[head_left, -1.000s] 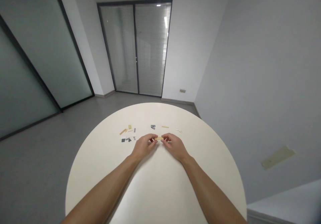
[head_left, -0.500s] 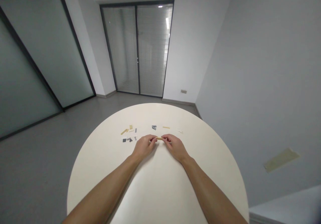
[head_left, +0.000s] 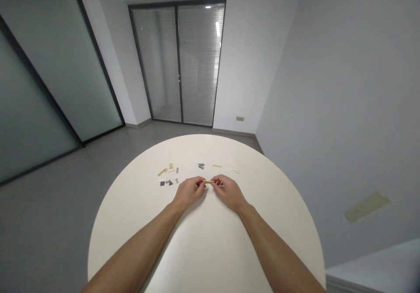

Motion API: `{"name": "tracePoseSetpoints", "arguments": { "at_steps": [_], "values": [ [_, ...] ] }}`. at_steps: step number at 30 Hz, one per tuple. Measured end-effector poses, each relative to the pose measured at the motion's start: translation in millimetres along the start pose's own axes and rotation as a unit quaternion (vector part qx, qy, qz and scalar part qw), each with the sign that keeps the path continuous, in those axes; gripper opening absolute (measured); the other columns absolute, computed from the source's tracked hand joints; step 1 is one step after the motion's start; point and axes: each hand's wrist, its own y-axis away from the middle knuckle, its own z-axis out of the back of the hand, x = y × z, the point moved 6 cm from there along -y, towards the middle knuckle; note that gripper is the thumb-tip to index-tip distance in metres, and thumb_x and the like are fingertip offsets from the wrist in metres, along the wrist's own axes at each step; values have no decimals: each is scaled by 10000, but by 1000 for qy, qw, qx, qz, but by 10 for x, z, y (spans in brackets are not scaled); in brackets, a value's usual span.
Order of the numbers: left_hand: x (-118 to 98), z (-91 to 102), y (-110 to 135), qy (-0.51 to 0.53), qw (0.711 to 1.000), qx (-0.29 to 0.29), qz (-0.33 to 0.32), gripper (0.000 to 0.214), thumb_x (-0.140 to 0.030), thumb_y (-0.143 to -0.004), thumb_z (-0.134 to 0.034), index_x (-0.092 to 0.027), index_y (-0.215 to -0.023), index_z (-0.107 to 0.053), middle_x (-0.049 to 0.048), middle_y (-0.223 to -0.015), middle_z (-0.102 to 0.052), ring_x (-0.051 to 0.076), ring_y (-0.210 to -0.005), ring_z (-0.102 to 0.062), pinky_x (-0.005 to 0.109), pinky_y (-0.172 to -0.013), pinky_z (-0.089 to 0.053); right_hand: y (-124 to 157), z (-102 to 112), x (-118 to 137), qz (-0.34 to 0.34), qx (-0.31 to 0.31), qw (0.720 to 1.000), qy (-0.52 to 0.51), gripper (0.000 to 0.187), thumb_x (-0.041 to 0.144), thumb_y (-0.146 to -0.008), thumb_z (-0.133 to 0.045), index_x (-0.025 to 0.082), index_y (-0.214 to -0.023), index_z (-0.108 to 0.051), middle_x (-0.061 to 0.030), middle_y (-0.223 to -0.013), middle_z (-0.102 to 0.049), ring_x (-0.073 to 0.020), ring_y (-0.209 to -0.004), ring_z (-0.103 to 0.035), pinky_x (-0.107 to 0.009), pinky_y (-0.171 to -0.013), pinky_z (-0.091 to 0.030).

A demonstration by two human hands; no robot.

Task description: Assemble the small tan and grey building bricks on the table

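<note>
My left hand (head_left: 188, 191) and my right hand (head_left: 228, 190) meet near the middle of the round cream table (head_left: 203, 240). Both pinch the ends of a small tan flat piece (head_left: 208, 181) held just above the tabletop, the fingers of each hand closed on it. To the left of my hands lies a cluster of small tan, white and dark grey pieces (head_left: 168, 176). Beyond my hands lie a dark grey piece (head_left: 201, 166), a tan strip (head_left: 217, 166) and small white bits (head_left: 234, 170).
The table's far rim (head_left: 203, 136) faces a grey floor and glass doors with blinds (head_left: 180, 63). A plain wall stands close on the right. A pale surface (head_left: 374, 269) shows at the lower right corner.
Both hands stay together on the tan piece; they have shifted only slightly, and the piece now shows narrower between the fingertips.
</note>
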Motion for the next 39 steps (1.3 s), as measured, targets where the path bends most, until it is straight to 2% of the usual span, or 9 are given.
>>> {"name": "tracePoseSetpoints", "arguments": {
  "at_steps": [12, 19, 26, 31, 39],
  "values": [
    [0, -8, -2, -20, 1000, -3, -2, 212, -308, -890, -514, -236, -887, -713, 10, -816, -729, 166, -748, -640, 254, -691, -447, 1, 15, 46, 1, 9, 1000, -3, 115, 254, -911, -555, 232, -947, -661, -19, -895, -694, -159, -799, -622, -283, -748, -487],
    [-21, 4, -3, -7, 1000, -4, -14, 263, -317, -929, -472, -277, -961, -729, -5, -869, -752, 171, -791, -674, 251, -735, -466, 7, 7, 11, 3, 4, 1000, -3, 117, 238, -903, -555, 241, -952, -661, -14, -907, -694, -161, -806, -620, -286, -757, -481],
    [14, 7, -13, 27, 1000, -15, 2, 360, -408, -964, -421, -257, -999, -746, 7, -933, -758, 174, -823, -685, 266, -765, -489, 10, 15, 9, 1, 1, 1000, 4, 138, 227, -899, -557, 242, -985, -664, -17, -929, -695, -164, -823, -620, -294, -773, -476],
    [42, 15, -22, 30, 999, -39, -8, 306, -367, -940, -474, -238, -1012, -742, 14, -975, -755, 176, -871, -680, 270, -785, -502, 13, 33, 23, 2, 1, 1000, 11, 125, 253, -905, -564, 242, -982, -662, -18, -943, -696, -158, -812, -624, -294, -771, -481],
    [88, -14, -30, 27, 998, -52, -21, 269, -327, -915, -505, -227, -1038, -722, 20, -1014, -744, 165, -835, -679, 276, -763, -518, 13, 38, 17, 9, -10, 1000, 7, 126, 302, -916, -575, 240, -988, -658, -22, -965, -690, -154, -806, -620, -301, -778, -484]
  ]
}}
